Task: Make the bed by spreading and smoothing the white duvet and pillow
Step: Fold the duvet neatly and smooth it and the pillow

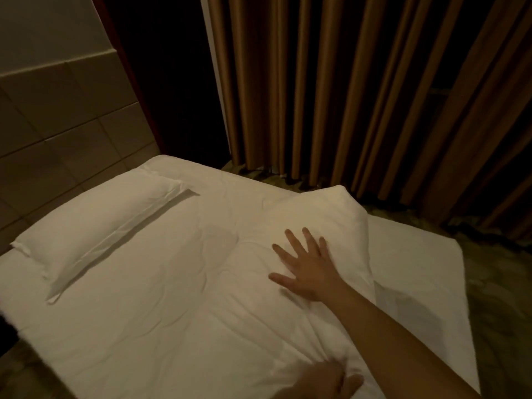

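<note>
White duvet (178, 312) lies under the flat, spread right hand (305, 272); nearer its edge, the half-cropped left hand (322, 381) has an unreadable grip.

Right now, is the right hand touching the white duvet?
Touching. The head view shows the right hand lying flat, fingers spread, on the folded-over part of the white duvet, with no gap beneath the palm.

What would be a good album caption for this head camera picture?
Right hand pressed flat on the folded white duvet, left hand gripping its near edge, pillow at the bed's head.
</note>
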